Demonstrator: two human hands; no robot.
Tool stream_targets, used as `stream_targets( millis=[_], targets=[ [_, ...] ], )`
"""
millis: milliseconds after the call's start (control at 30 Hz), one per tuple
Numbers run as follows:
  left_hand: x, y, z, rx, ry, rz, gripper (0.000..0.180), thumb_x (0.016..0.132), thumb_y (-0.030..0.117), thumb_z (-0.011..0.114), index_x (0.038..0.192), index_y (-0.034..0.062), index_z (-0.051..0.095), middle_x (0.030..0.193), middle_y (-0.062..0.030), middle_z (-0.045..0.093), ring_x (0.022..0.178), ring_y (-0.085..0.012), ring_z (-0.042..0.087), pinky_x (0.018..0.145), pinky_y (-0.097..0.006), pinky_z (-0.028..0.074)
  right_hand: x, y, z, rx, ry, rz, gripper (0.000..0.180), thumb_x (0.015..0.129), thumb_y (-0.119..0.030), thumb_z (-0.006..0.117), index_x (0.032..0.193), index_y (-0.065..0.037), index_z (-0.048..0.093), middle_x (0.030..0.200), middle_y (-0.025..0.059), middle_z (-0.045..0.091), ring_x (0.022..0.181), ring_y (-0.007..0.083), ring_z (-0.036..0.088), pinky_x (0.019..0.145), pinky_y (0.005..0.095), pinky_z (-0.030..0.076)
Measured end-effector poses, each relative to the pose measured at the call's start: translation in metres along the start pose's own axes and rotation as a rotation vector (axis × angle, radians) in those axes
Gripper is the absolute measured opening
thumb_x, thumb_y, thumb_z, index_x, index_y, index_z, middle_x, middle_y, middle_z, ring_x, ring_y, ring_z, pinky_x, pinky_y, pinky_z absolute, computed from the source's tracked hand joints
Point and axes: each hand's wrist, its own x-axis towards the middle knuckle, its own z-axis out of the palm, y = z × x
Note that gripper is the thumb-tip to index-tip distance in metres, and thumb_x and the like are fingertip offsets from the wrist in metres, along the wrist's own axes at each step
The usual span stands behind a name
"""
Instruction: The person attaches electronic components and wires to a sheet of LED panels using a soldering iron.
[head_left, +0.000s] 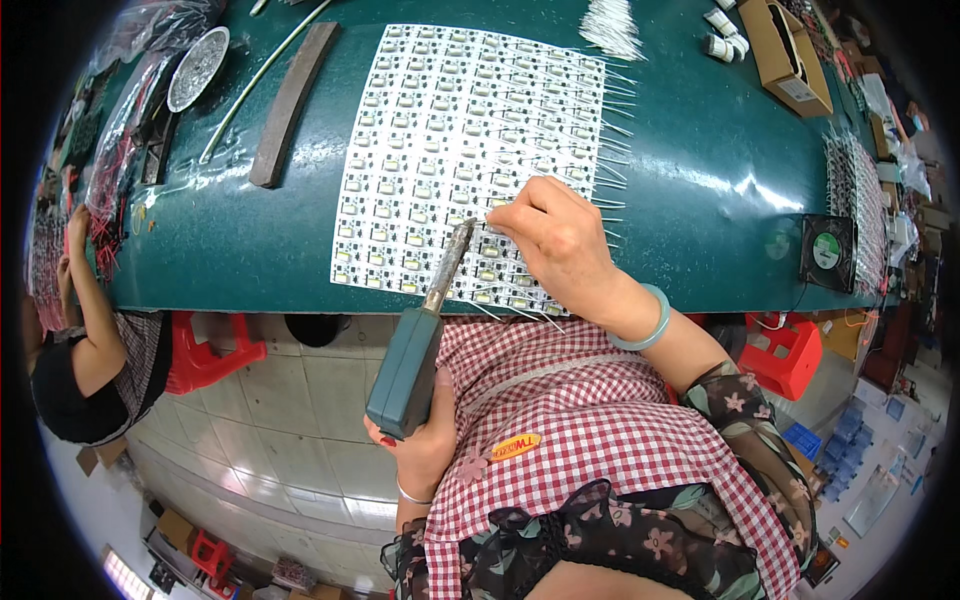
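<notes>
My left hand [428,435] is wrapped round the dark green handle of a soldering gun [405,365]. Its metal tip points up and away, meeting a white panel of small circuit boards [400,150] that lies flat on the table. Close beside that tip, my right hand [565,245] is closed in a pinch over the panel; a thin white wire appears to be between the fingertips, mostly hidden by them. Many such wires [615,150] stick out across the panel's right columns and past its right edge.
A pile of white wires [612,28] lies behind the panel. On the green table [700,190] are a dark bar [295,105], a round dish [198,70], an open cardboard box [790,60] and a small black fan [828,248]. A co-worker's arm [95,290] reaches in at left.
</notes>
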Motion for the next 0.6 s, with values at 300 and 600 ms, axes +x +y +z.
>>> stream_targets(
  millis=[300,600],
  targets=[
    [-0.002,0.005,-0.001,0.004,-0.026,-0.095,0.020,0.082,0.007,0.077,0.097,-0.0051,0.071,0.085,-0.0105,0.073,0.069,-0.0163,0.069,0.064,-0.028,0.053,0.002,0.001,0.000,-0.010,-0.025,-0.003,0.012,0.071,0.006,0.065,0.079,-0.003,0.067,0.072,0.0068,0.051,0.069,0.0221,0.055,0.059,0.0344,0.048],
    [-0.012,-0.009,-0.008,-0.038,-0.061,-0.078,0.038,0.084,0.000,0.076,0.118,-0.0071,0.063,0.106,-0.0126,0.067,0.088,-0.0168,0.065,0.075,-0.029,0.054,0.002,0.001,-0.002,-0.014,-0.047,-0.012,0.015,0.072,0.004,0.074,0.085,-0.002,0.072,0.073,0.0078,0.055,0.068,0.0229,0.058,0.059,0.0342,0.048]
  ],
)
